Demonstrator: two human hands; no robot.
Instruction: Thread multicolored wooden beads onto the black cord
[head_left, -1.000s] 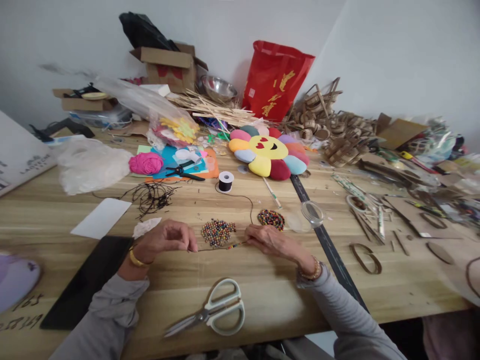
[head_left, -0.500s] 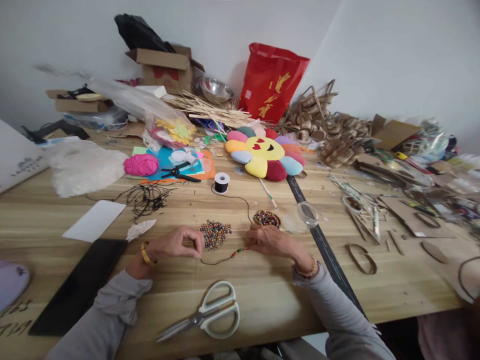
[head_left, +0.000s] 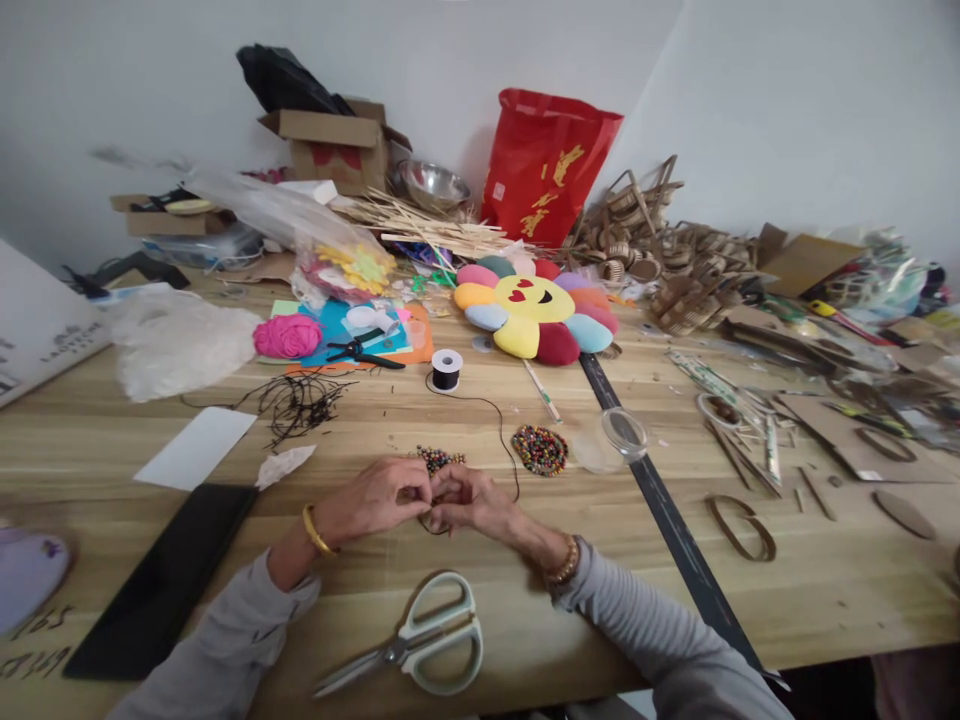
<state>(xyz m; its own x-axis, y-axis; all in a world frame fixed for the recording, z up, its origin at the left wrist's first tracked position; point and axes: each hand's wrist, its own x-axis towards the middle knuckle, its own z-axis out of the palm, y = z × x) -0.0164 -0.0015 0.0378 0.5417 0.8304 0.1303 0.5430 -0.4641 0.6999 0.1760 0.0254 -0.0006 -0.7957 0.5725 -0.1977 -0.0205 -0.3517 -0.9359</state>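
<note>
My left hand (head_left: pixel 388 494) and my right hand (head_left: pixel 471 500) meet over the table with thumbs and fingers pinched together. A thin black cord (head_left: pixel 435 529) loops out just below the fingertips, and both hands appear closed on it. Whatever beads are on the held stretch are covered by the fingers. Right behind the hands lies a loose pile of small multicoloured beads (head_left: pixel 439 459), partly hidden by them. A coiled string of beads (head_left: pixel 540 450) rests beyond my right hand. From a white spool (head_left: pixel 446 370), black cord runs across the table towards my right hand.
Large scissors (head_left: pixel 439 640) lie in front of the hands. A black tablet-like slab (head_left: pixel 161 585) is at left, with white paper (head_left: pixel 196 447) and tangled black cord (head_left: pixel 300 405) behind. A clear round container (head_left: pixel 622 432) stands right. Behind sits a flower cushion (head_left: pixel 536 305).
My right hand has moved left to meet my left hand, which shifted slightly right. The stretched beaded cord between them is now mostly hidden, and the coiled bead string is uncovered.
</note>
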